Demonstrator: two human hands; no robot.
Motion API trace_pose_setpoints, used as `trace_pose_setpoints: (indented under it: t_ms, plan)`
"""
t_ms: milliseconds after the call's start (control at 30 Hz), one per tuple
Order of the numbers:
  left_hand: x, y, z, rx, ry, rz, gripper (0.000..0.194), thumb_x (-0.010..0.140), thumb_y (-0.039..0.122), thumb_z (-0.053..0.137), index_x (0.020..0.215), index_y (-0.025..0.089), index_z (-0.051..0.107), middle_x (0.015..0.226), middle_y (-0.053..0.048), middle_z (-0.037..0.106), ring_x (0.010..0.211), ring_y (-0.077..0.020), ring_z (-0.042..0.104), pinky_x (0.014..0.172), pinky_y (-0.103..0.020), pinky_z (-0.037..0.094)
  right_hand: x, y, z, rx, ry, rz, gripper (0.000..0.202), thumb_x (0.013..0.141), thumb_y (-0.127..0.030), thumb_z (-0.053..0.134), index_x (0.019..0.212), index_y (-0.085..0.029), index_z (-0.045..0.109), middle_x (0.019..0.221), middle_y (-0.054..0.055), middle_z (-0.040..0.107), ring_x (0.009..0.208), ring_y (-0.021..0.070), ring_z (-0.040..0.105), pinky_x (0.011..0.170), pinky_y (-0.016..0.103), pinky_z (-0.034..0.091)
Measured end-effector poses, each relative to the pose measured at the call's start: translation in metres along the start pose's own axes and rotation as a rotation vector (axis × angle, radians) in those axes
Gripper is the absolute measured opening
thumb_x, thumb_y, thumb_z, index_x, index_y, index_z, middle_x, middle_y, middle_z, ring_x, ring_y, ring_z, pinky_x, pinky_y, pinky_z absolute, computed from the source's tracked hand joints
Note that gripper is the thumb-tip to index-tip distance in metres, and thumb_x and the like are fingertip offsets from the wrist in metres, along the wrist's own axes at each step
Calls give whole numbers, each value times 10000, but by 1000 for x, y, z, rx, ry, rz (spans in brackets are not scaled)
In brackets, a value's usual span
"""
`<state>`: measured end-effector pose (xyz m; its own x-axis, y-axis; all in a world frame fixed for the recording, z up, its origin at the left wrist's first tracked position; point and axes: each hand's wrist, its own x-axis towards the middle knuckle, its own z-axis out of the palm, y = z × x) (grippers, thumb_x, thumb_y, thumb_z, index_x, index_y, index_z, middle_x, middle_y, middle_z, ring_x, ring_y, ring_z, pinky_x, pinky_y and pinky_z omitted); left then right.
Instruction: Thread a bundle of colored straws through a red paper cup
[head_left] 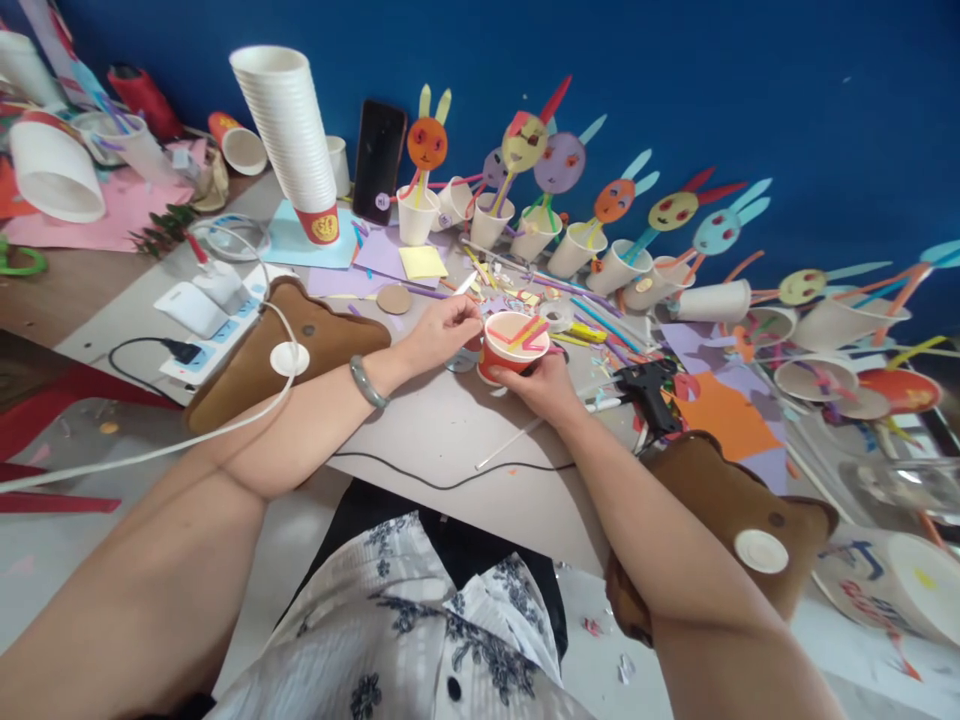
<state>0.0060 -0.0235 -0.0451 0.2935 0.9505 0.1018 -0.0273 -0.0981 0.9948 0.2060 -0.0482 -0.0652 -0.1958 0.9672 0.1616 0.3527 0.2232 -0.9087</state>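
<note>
My right hand [546, 386] is wrapped around a red paper cup [495, 362] from its right and near side, thumb in front. The cup stands upright, with bent orange and yellow strips [525, 338] inside its rim. Just left of the cup, my left hand [452, 328] has its thumb and fingertips pinched together. A small white sliver [466, 284] shows beyond its fingers; whether they hold it or anything else I cannot make out. Beyond both hands lie coloured paper scraps and straws [592, 315]. A roll of clear tape [555, 317] lies behind the cup.
Cups with paper rabbit heads [427, 143] line the blue wall. A tall stack of paper cups [289, 130] stands back left, beside a phone [379, 160]. A black glue gun [649, 392] lies right. Brown cushions [720, 510] and a power strip [217, 340] flank my arms; cables cross the table.
</note>
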Motion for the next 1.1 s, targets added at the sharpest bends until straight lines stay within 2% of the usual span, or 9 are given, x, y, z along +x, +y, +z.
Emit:
trace_pose_setpoints:
  t_ms: [133, 300, 433, 567, 667, 767, 867, 933, 1100]
  plan:
    - [-2, -2, 1, -77, -47, 48, 100, 901, 203, 623, 973, 187, 555, 848, 19, 595, 728, -90, 592, 680, -224, 515, -1, 1, -2, 9, 10, -6, 479, 643, -431, 892, 1032, -176, 778, 1084, 113, 820, 1066, 358, 749, 996, 504, 590]
    - [-2, -7, 0, 28, -176, 220, 563, 776, 477, 843, 1205, 188, 622, 968, -38, 660, 770, -113, 567, 697, -249, 481, -1, 0, -5, 26, -16, -27, 437, 700, -450, 880, 1041, -204, 760, 1134, 111, 805, 1086, 339, 737, 1030, 511, 583]
    - [-2, -6, -1, 143, -162, 262, 568, 743, 598, 844, 1049, 159, 655, 908, -30, 633, 742, -116, 531, 699, -274, 459, 0, 2, -5, 24, -14, -53, 504, 697, -460, 899, 1106, -223, 725, 1182, 114, 773, 1136, 338, 710, 1096, 549, 537]
    - [-2, -5, -1, 132, -174, 198, 559, 740, 670, 816, 919, 178, 618, 737, 36, 520, 637, -98, 441, 609, -264, 382, 2, 12, -8, 168, 1, -61, 833, 612, -523, 953, 1322, -270, 600, 1313, 108, 706, 1235, 339, 675, 1114, 546, 527]
    - [-1, -3, -1, 136, -178, 188, 559, 729, 681, 822, 881, 188, 608, 696, 49, 477, 627, -97, 416, 600, -261, 353, 5, 20, -13, 290, 22, -57, 988, 566, -617, 956, 1395, -311, 517, 1331, 94, 695, 1190, 320, 700, 1044, 517, 573]
    - [-2, -2, -1, 166, -175, 203, 523, 744, 649, 822, 847, 191, 590, 693, 48, 474, 636, -96, 412, 606, -256, 342, 7, 17, -22, 293, 108, -143, 859, 628, -698, 893, 1324, -302, 583, 1269, 89, 721, 1163, 311, 702, 1013, 503, 574]
    - [-2, -1, -1, 201, -180, 218, 475, 757, 591, 820, 816, 194, 567, 692, 49, 473, 628, -92, 399, 592, -253, 322, 6, 3, -31, 85, 221, -282, 562, 750, -666, 830, 1135, -278, 700, 1213, 90, 732, 1171, 304, 681, 1030, 489, 545]
    - [-2, -1, -1, 228, -185, 228, 449, 754, 563, 820, 807, 195, 569, 687, 49, 476, 621, -92, 393, 585, -254, 315, 3, -9, -36, -81, 254, -357, 415, 787, -604, 827, 1022, -274, 739, 1083, 76, 742, 1067, 286, 692, 981, 475, 550]
    - [-2, 1, -2, 318, -255, 256, 429, 768, 568, 792, 802, 195, 582, 694, 34, 506, 633, -103, 412, 597, -261, 327, -5, -35, -39, -281, 123, -366, 208, 831, -473, 804, 897, -279, 770, 857, 50, 707, 819, 241, 646, 788, 425, 542]
